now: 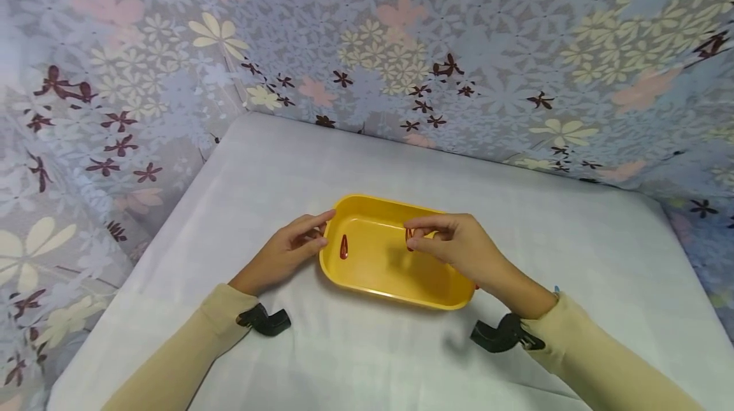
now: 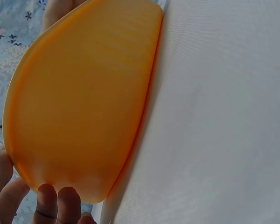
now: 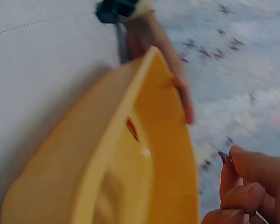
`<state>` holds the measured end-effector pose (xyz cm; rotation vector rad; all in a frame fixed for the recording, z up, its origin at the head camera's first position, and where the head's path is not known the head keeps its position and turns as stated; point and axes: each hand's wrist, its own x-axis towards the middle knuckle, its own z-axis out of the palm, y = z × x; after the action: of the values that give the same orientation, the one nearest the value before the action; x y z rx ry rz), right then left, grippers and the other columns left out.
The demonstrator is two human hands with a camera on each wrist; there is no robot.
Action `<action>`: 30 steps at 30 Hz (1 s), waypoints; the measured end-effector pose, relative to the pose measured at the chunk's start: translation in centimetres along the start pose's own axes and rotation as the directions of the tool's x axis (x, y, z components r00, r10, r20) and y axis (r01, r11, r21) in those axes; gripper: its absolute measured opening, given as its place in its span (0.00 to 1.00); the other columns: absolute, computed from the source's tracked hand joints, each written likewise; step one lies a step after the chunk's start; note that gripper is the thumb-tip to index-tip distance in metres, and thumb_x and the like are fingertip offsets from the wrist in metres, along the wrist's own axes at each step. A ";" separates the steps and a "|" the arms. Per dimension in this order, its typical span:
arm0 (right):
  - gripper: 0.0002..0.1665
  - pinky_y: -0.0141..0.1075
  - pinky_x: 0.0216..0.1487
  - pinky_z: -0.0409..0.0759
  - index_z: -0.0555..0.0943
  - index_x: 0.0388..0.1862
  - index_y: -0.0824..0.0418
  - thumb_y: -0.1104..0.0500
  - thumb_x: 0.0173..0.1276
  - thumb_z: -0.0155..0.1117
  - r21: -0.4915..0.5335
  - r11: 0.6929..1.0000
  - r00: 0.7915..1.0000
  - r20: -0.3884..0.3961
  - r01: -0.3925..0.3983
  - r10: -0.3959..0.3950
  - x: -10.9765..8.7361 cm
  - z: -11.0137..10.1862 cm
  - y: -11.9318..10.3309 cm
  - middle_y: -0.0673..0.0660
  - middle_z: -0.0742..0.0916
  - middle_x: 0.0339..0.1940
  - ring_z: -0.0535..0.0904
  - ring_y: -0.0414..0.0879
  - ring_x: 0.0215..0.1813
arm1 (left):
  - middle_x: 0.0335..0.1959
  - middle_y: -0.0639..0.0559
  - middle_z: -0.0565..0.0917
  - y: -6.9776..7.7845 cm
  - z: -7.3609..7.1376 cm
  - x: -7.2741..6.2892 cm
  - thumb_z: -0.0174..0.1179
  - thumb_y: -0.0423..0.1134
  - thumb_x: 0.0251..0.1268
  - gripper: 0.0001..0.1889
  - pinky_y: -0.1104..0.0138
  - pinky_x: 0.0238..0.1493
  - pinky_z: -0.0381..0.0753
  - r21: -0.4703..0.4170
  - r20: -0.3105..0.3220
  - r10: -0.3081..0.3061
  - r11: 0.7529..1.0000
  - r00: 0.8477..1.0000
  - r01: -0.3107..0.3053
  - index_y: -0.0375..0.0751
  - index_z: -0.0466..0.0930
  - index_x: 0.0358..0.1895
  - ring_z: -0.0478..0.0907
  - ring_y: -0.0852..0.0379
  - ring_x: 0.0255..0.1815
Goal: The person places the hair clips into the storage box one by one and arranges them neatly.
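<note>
A yellow plastic tub (image 1: 390,293) stands on a white-covered surface. Inside it, near the left end, lies a red snap hair clip (image 1: 343,246). Over the right part of the tub, my right hand (image 1: 459,242) pinches a second red hair clip (image 1: 410,239) between thumb and index finger; the right wrist view shows this clip's tip (image 3: 224,157) poking out past the fingertips. My left hand (image 1: 292,248) touches the tub's left end from outside, its fingers spread along the wall and rim. In the left wrist view its fingertips (image 2: 68,200) rest against the outer wall.
A small red thing (image 1: 476,287) shows beside the tub's right end, partly hidden by the right wrist. White cloth (image 1: 355,360) covers the surface, and a flower-patterned backdrop (image 1: 367,35) rises behind and at the sides. Black mounts (image 1: 266,320) sit on both wrists.
</note>
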<state>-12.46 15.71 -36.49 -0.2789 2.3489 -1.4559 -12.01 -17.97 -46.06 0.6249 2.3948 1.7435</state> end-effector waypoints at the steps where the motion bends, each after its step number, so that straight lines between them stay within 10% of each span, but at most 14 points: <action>1: 0.23 0.31 0.26 0.71 0.88 0.56 0.58 0.51 0.64 0.77 -0.016 1.000 1.000 0.014 -0.001 0.002 0.6 0.6 -0.2 0.55 0.90 0.41 0.71 0.45 0.24 | 0.53 0.52 0.78 0.0 0.0 0.0 0.60 0.40 0.77 0.27 0.65 0.59 0.76 -0.001 0.000 -0.001 1.000 1.000 0.001 0.56 0.70 0.76 0.75 0.54 0.53; 15: 0.13 0.31 0.29 0.71 0.90 0.44 0.60 0.60 0.61 0.79 -0.147 0.989 0.996 0.078 -0.023 0.034 6.4 7.4 -0.1 0.51 0.87 0.30 0.76 0.45 0.31 | 0.56 0.53 0.79 0.0 -0.2 0.1 0.61 0.41 0.76 0.27 0.63 0.56 0.78 -0.003 -0.004 -0.012 1.000 1.000 0.012 0.58 0.71 0.75 0.77 0.55 0.53; 30: 0.09 0.34 0.33 0.75 0.88 0.39 0.57 0.60 0.61 0.79 -0.324 0.943 0.997 0.046 0.073 -0.061 7.2 9.1 1.2 0.48 0.84 0.25 0.77 0.44 0.30 | 0.53 0.53 0.79 -0.2 -0.1 0.1 0.61 0.40 0.76 0.27 0.65 0.54 0.78 -0.010 -0.003 0.003 1.000 1.000 -0.003 0.56 0.71 0.75 0.76 0.55 0.52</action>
<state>-15.29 6.24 -42.70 -0.4706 2.5671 -1.0719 -12.17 -18.05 -46.17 0.6248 2.3866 1.7578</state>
